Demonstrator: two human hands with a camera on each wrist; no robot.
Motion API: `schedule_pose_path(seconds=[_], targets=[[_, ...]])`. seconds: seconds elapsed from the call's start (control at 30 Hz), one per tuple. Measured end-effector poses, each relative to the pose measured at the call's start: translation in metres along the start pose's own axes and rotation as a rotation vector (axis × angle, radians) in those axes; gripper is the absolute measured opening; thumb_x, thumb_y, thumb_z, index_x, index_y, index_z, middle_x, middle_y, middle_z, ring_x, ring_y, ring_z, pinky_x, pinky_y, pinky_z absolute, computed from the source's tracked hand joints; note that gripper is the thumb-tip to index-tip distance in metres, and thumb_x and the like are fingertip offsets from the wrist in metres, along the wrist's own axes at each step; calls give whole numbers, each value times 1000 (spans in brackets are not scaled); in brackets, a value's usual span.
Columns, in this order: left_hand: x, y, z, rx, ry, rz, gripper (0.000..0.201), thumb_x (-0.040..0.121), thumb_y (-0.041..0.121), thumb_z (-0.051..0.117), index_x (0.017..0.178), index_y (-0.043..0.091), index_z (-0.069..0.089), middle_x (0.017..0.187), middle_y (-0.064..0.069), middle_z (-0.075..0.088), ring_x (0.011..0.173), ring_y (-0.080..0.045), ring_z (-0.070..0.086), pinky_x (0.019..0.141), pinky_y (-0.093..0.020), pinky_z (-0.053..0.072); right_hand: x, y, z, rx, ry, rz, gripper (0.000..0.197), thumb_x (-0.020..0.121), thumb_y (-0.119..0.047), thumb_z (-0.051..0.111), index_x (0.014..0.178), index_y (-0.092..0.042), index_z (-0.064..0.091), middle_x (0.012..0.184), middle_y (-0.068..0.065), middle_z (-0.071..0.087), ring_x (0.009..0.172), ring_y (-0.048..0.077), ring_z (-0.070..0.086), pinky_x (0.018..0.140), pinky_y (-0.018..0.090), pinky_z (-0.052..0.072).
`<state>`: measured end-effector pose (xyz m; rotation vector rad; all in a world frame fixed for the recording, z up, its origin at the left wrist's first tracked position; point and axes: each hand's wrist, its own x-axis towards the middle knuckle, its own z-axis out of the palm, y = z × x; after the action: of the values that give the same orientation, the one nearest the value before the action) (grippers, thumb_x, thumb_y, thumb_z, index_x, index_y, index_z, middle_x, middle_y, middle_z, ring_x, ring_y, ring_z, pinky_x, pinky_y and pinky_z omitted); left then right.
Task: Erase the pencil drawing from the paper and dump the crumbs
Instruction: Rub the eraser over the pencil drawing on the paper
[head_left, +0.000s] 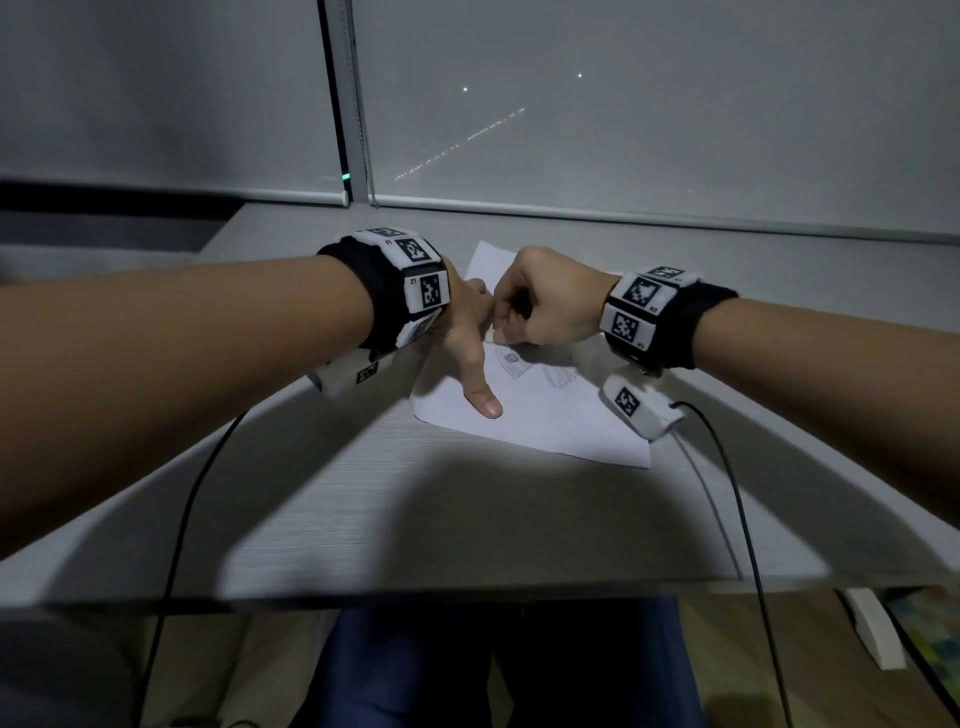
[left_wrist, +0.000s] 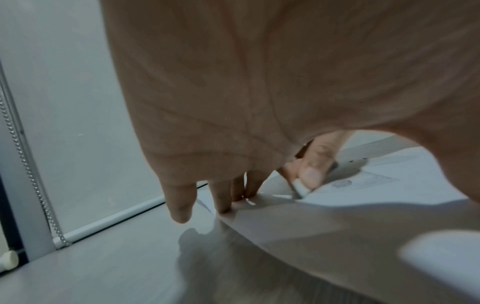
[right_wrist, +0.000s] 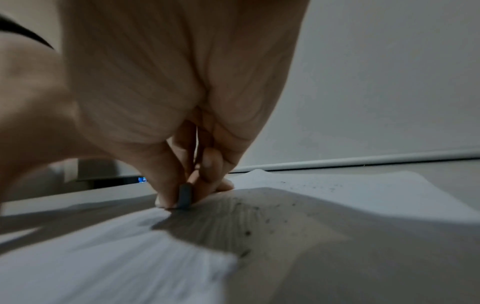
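Note:
A white sheet of paper (head_left: 540, 415) lies on the grey desk with a faint pencil drawing (head_left: 519, 364) near its middle. My left hand (head_left: 470, 338) presses the paper's left part flat, thumb stretched toward me and fingertips (left_wrist: 223, 205) on the sheet. My right hand (head_left: 540, 301) is curled into a fist over the paper and pinches a small eraser (right_wrist: 185, 196) between thumb and fingers, its end touching the sheet just above the drawing. The eraser (left_wrist: 301, 189) looks pale in the left wrist view. Dark crumbs (right_wrist: 259, 218) are scattered on the paper (right_wrist: 103, 257) beside it.
The grey desk (head_left: 415, 519) runs to a window sill with roller blinds (head_left: 623, 130) and a bead chain (left_wrist: 28, 164) behind the paper. Two black cables (head_left: 727, 493) trail from my wrists over the desk's front edge. My legs (head_left: 493, 675) show below the edge.

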<state>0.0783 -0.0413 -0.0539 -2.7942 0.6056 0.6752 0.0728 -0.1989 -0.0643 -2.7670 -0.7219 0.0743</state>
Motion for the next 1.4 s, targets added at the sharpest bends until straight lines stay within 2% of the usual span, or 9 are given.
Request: schedule_pose_path(seconds=[0.1, 0.33, 0.43, 0.57, 0.67, 0.8, 1.03, 1.27, 1.4], targets=[[-2, -2, 2, -50, 13, -3, 150, 56, 83, 89, 175, 31, 14, 170, 5, 27, 156, -28, 37, 117, -45, 40, 6, 5, 2, -14, 87, 54, 15, 82, -10, 74, 69, -18, 73, 59, -9, 63, 53, 7, 56, 60, 22, 45], [-5, 0, 1, -57, 0, 13, 133, 55, 84, 90, 165, 34, 35, 154, 5, 34, 146, -30, 46, 101, -45, 46, -17, -6, 0, 47, -72, -87, 9, 86, -17, 83, 78, -15, 78, 59, -12, 68, 53, -2, 61, 56, 9, 45], [-5, -1, 2, -55, 12, 23, 140, 55, 84, 90, 169, 36, 26, 159, 6, 33, 147, -30, 46, 96, -42, 43, -12, -2, -4, 37, -88, -83, 8, 85, -18, 85, 79, -16, 81, 58, -12, 68, 52, 0, 61, 58, 13, 47], [-9, -1, 0, -33, 21, 7, 149, 61, 83, 87, 176, 31, 8, 176, 5, 22, 159, -27, 35, 116, -47, 39, 5, 7, -2, -6, 42, 61, 6, 83, -13, 82, 76, -13, 81, 64, -6, 71, 58, 7, 67, 62, 25, 54], [-10, 3, -2, -17, 2, -6, 147, 60, 83, 88, 174, 30, 13, 172, 4, 27, 154, -28, 41, 113, -47, 43, -1, 4, 2, -61, 44, 30, 7, 84, -13, 77, 77, -14, 77, 67, -4, 72, 61, 10, 66, 63, 27, 57], [-11, 5, -2, -5, 0, -13, 139, 55, 84, 89, 167, 30, 30, 161, 2, 38, 144, -28, 49, 97, -43, 46, -18, 0, 0, -22, -61, -40, 9, 86, -24, 83, 80, -18, 79, 66, -9, 70, 56, 0, 60, 59, 13, 48], [-15, 3, -1, -8, 19, -20, 151, 65, 84, 84, 176, 26, 1, 180, 4, 14, 164, -25, 27, 121, -47, 36, -7, 10, 2, -45, 76, 40, 10, 85, -15, 77, 75, -16, 76, 64, -9, 67, 59, 6, 62, 62, 22, 47], [-13, 4, -1, -5, 19, -7, 141, 61, 81, 88, 172, 28, 19, 168, 1, 31, 149, -27, 46, 94, -40, 41, -30, -6, 1, -39, -61, -111, 9, 88, -23, 81, 82, -17, 80, 73, -7, 74, 64, 1, 65, 62, 15, 50], [-12, 3, 1, -18, 25, -10, 146, 65, 80, 87, 175, 29, 7, 176, 1, 20, 161, -29, 32, 116, -49, 40, -11, 1, 2, -41, 47, -39, 7, 84, -15, 79, 77, -16, 79, 70, -5, 74, 62, 6, 66, 64, 26, 55]])
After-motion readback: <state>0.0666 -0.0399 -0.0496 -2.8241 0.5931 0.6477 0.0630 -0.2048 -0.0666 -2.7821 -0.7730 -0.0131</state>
